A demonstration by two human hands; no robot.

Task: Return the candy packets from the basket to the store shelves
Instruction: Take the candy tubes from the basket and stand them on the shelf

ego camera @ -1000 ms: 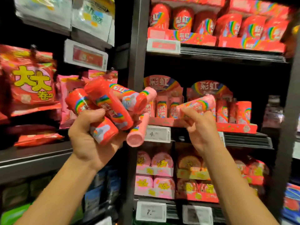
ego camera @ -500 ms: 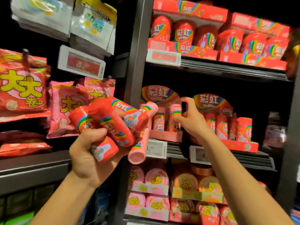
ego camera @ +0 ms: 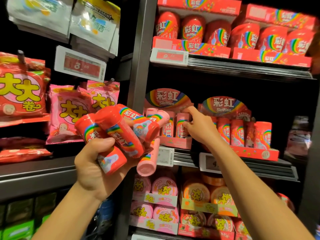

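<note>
My left hand (ego camera: 93, 168) grips a bundle of several Skittles candy tubes (ego camera: 121, 132), red ones and pink ones, held up in front of the shelf post. My right hand (ego camera: 199, 129) reaches to the pink display box (ego camera: 174, 142) on the middle shelf. A pink candy tube (ego camera: 181, 126) stands upright in that box at its right end. My index fingertip rests on the tube's top and my thumb touches its front. To the right, a red display box (ego camera: 252, 153) holds a row of red tubes.
A dark upright post (ego camera: 138, 70) splits the shelving. Hanging red and pink candy bags (ego camera: 69, 111) fill the left bay. Red Skittles tubs (ego camera: 218, 33) line the top shelf, and round pink and orange tins (ego camera: 164, 187) sit below. Price tags (ego camera: 168, 56) edge the shelves.
My right hand carried one pink tube from mid-air to the pink display box and stood it at the right end. The view shifted slightly downward. My left hand kept its bundle.
</note>
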